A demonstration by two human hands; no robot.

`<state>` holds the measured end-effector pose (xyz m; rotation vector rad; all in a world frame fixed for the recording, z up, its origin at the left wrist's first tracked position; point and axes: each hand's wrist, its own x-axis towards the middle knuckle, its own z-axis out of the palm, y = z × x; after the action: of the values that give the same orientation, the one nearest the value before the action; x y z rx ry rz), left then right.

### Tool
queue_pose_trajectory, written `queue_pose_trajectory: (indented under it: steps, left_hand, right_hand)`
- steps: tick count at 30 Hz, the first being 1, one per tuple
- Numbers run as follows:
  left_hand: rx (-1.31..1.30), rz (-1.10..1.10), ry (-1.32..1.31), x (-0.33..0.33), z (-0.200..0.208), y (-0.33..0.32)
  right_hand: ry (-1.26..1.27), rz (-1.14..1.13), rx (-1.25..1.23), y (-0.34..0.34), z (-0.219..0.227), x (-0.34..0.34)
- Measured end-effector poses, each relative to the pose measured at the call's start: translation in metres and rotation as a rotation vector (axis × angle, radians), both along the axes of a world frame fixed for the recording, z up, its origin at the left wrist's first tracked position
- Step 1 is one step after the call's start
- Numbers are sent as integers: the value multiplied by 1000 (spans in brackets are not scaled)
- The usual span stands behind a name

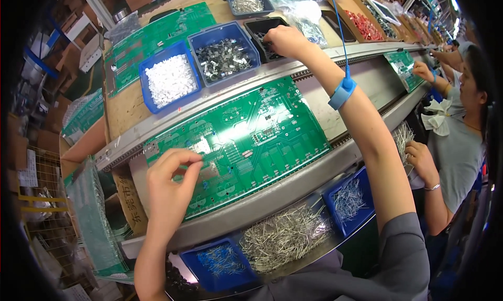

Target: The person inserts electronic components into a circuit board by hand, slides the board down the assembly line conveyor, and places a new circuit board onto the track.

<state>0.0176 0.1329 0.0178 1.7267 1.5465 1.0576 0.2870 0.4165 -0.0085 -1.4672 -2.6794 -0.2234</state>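
Note:
A large green circuit board (pixel 283 128) lies on the metal conveyor rails in front of me. Over its left part hovers my left hand (pixel 173 178), thumb and forefinger brought together in a pinch; anything between them is too small to make out. My right hand (pixel 289 41) reaches across to a black bin (pixel 257 24) of small dark parts behind the far rail. Its fingers are curled down into the bin and the tips are hidden. A blue wrist strap (pixel 342 93) with a cord circles my right wrist.
Beyond the rail stand blue bins of white connectors (pixel 170 80) and dark metal-and-black parts (pixel 225 59). Nearer me are bins of blue leaded parts (pixel 220 260), a pile of wire-leaded parts (pixel 285 238) and another blue bin (pixel 348 200). To the right, a co-worker handles another board (pixel 402 69).

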Motion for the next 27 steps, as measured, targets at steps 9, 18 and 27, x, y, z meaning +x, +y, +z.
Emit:
queue_pose_trajectory:
  steps: [9,18,27]
  left_hand:
    - [77,-53,-47,63,-27,84]
    - [210,-94,23,97,-60,127]
    - [230,-66,61,104,-66,134]
  right_hand:
    - [102,98,-17,3,-5,7]
    - [70,59,-45,-1,-9,4]
    - [160,54,-6,1,-14,5]
